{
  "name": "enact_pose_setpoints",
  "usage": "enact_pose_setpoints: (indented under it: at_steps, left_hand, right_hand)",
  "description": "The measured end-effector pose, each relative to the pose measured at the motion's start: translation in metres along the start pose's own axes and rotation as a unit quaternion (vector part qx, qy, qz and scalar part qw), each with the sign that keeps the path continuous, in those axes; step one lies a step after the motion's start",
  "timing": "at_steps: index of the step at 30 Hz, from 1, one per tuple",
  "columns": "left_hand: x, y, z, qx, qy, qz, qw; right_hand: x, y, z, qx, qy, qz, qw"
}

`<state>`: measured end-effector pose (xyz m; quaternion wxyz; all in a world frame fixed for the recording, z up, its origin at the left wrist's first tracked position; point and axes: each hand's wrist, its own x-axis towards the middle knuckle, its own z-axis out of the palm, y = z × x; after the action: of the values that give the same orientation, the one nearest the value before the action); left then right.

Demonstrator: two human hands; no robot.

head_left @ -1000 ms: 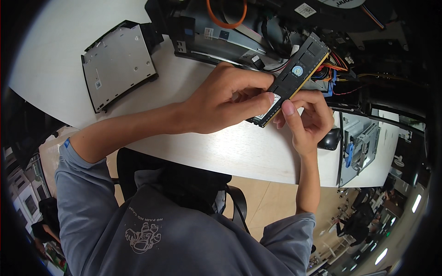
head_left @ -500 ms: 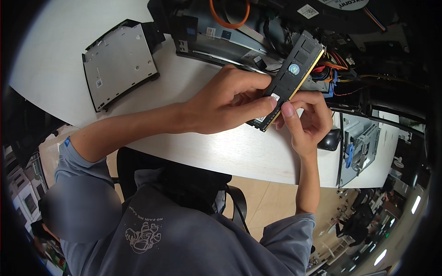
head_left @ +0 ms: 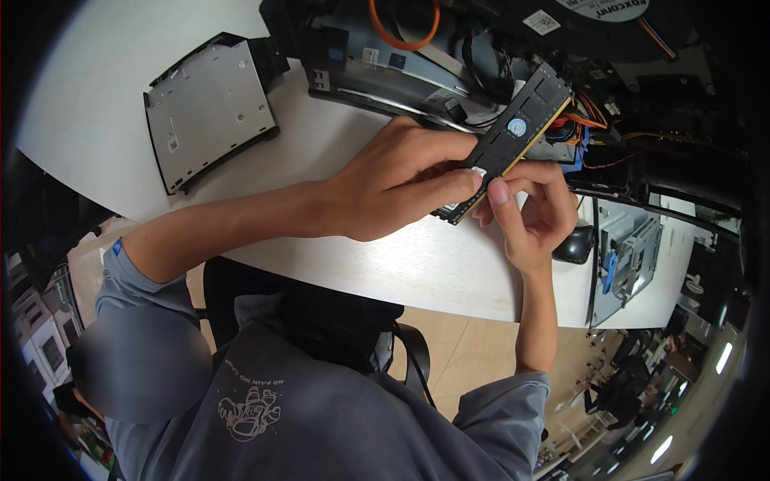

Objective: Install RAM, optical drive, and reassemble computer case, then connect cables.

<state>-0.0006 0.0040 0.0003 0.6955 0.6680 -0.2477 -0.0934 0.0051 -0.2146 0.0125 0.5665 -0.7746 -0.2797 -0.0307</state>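
A long black memory module (head_left: 529, 112) with dark chips, a round blue-and-white sticker and a gold contact edge is held up slantwise, its upper end pointing away to the right. My left hand (head_left: 401, 176) is closed round its lower part, the thumb pressing on a white label there. At the gold edge near the lower end, my right hand (head_left: 539, 216) has its thumb and bent fingers closed at the module. The fingertips behind the module are partly hidden. Beyond it stands the opened computer case (head_left: 401, 84).
A flat metal-and-black optical drive (head_left: 212, 104) lies on the white table (head_left: 377, 268) to the left. Coloured cables (head_left: 585, 120) and an orange loop (head_left: 405, 44) show in the case. On the right are a black mouse (head_left: 574, 244) and a metal bracket with a blue latch (head_left: 630, 256).
The memory module has tipped slightly, its upper end shifting right and down a little. Both hands keep nearly the same place and grip.
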Motion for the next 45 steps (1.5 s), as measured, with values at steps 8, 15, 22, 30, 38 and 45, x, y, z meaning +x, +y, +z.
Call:
enact_pose_setpoints:
  at_steps: [8, 15, 22, 30, 38, 45]
  left_hand:
    - [-0.0006, -0.0068, 0.0055, -0.048, 0.000, 0.014, 0.999]
    - [-0.0011, -0.0047, 0.0036, -0.058, -0.014, -0.012, 0.998]
    - [-0.0013, -0.0010, 0.0033, -0.053, -0.015, -0.015, 0.998]
    - [-0.0014, 0.0010, 0.0029, -0.042, -0.016, -0.005, 0.999]
    - [-0.0013, -0.0031, 0.0033, -0.030, -0.014, 0.002, 0.999]
    - [-0.0007, -0.0025, 0.0000, -0.010, -0.016, 0.004, 1.000]
  right_hand:
    - [0.0008, 0.0005, -0.0001, 0.008, 0.002, -0.002, 1.000]
    - [-0.0002, -0.0008, 0.0001, -0.001, -0.003, 0.000, 1.000]
    - [0.0000, -0.0008, -0.0001, 0.009, -0.007, -0.005, 1.000]
    - [-0.0003, -0.0008, -0.0001, -0.006, -0.011, -0.017, 1.000]
    - [-0.0014, 0.0005, 0.0012, -0.004, -0.004, -0.010, 1.000]
    - [-0.0025, 0.0010, 0.0026, -0.002, -0.006, -0.011, 1.000]
